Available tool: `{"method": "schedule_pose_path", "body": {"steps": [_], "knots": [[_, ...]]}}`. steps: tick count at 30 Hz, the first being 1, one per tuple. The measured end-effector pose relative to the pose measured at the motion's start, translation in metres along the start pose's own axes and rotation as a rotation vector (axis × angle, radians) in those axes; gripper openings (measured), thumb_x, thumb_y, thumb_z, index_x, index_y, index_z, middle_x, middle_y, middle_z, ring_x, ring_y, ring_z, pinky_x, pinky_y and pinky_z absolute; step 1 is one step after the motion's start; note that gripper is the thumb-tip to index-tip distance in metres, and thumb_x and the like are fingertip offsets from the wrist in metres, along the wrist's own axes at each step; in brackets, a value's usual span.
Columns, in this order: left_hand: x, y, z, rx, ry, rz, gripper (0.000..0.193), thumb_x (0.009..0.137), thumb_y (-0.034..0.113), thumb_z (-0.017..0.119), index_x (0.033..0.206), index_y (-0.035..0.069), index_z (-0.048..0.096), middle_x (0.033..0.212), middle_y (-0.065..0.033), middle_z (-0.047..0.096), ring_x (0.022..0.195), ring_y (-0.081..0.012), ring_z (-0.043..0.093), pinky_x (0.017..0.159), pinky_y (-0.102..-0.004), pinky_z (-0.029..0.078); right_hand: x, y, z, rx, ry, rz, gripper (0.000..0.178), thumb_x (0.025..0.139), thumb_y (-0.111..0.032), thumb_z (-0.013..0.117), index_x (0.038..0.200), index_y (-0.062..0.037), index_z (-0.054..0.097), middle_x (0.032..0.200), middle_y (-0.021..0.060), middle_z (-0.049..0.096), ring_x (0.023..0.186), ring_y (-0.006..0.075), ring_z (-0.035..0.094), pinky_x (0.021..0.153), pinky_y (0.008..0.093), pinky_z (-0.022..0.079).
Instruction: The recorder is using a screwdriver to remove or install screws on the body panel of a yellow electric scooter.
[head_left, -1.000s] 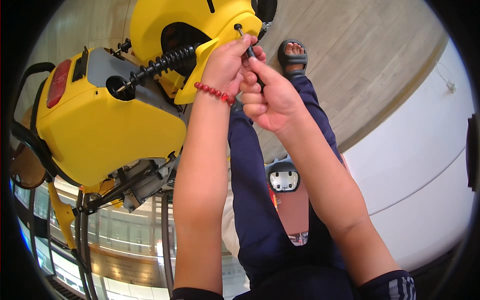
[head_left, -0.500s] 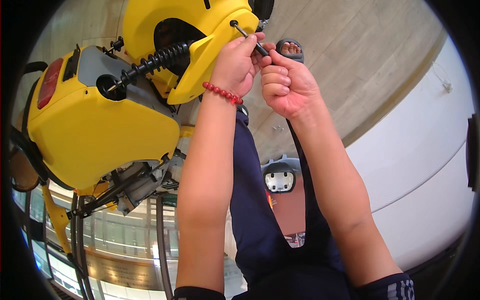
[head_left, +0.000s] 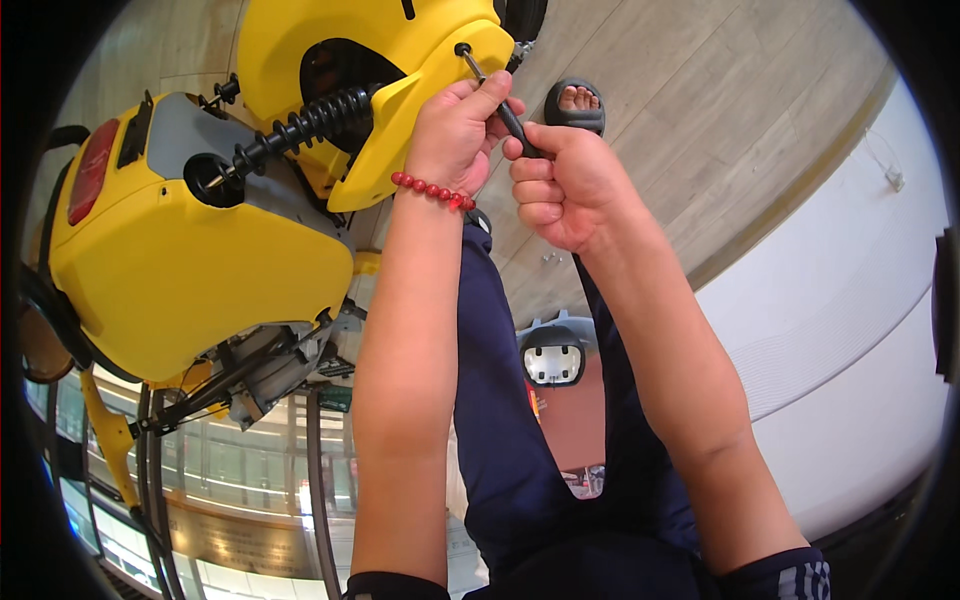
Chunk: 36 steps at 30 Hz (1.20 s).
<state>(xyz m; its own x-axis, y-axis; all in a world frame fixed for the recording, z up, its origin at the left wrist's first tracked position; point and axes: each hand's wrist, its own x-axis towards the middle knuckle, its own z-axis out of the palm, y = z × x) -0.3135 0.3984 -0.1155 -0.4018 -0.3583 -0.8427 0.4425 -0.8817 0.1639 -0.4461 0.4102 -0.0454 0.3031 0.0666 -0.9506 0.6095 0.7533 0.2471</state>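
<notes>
A screwdriver (head_left: 515, 128) with a black handle and a thin metal shaft slants between my hands. Its tip sits at a dark round hole near the end of a yellow body panel (head_left: 420, 110). My left hand (head_left: 450, 140), with a red bead bracelet, closes its thumb and fingers around the shaft end of the handle. At the handle's rear end, my right hand (head_left: 570, 185) pinches with thumb and forefinger, the other fingers curled. The screw or fastener inside the hole cannot be made out.
A black coil-spring shock absorber (head_left: 305, 130) juts between the panel and a yellow rear body (head_left: 200, 265) with a red lamp (head_left: 93, 172). Small metal pieces (head_left: 552, 257) lie on the wood floor. A black-and-white part (head_left: 553, 362) rests between my legs, near my sandalled foot (head_left: 577, 105).
My right hand has moved slightly down and left with the handle's rear end, and more of the handle shows. My left hand has shifted a little left. The tip stays at the hole.
</notes>
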Motion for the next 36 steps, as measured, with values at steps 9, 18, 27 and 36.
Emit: {"method": "schedule_pose_path", "body": {"steps": [9,18,27,36], "knots": [[0.0,0.0,0.013,0.013,0.134,0.06,0.02,0.088,0.019,0.066,0.089,0.0,0.061,0.075,-0.0069,0.062,0.062,-0.0119,0.057,0.06,-0.0235,0.046,-0.021,0.013,0.007,-1.316,0.482,-0.821,0.025,0.084,-0.022,0.061,0.078,0.0015,0.06,0.068,0.0164,0.063,0.062,0.0303,0.064,0.057,0.0371,0.049],[-0.003,0.0,0.012,-0.099,0.017,0.096,0.023,0.094,0.022,0.057,0.097,-0.001,0.06,0.078,-0.0065,0.062,0.062,-0.0121,0.056,0.06,-0.0248,0.048,-0.011,-0.005,0.001,0.073,-0.103,-0.134,0.022,0.09,-0.022,0.06,0.078,-0.0034,0.059,0.058,-0.0018,0.046,0.045,0.0061,0.035,0.039,0.0246,0.033],[0.007,-0.003,0.009,-0.132,-0.028,0.118,0.017,0.094,0.016,0.055,0.094,-0.001,0.059,0.075,-0.0043,0.059,0.06,-0.0105,0.055,0.062,-0.0236,0.048,-0.017,-0.001,0.009,-1.316,0.444,-0.885,0.032,0.092,-0.028,0.054,0.078,-0.0007,0.061,0.065,0.0119,0.061,0.054,0.0253,0.057,0.055,0.0357,0.048],[0.004,-0.005,0.008,0.046,0.02,0.102,0.022,0.091,0.022,0.062,0.091,0.0,0.059,0.075,-0.0043,0.06,0.057,-0.0105,0.056,0.057,-0.0237,0.048,-0.003,0.016,0.011,0.275,-0.074,-0.229,0.032,0.098,-0.032,0.049,0.078,-0.0055,0.05,0.052,-0.0087,0.034,0.042,0.0049,0.029,0.041,0.0203,0.028]]}}
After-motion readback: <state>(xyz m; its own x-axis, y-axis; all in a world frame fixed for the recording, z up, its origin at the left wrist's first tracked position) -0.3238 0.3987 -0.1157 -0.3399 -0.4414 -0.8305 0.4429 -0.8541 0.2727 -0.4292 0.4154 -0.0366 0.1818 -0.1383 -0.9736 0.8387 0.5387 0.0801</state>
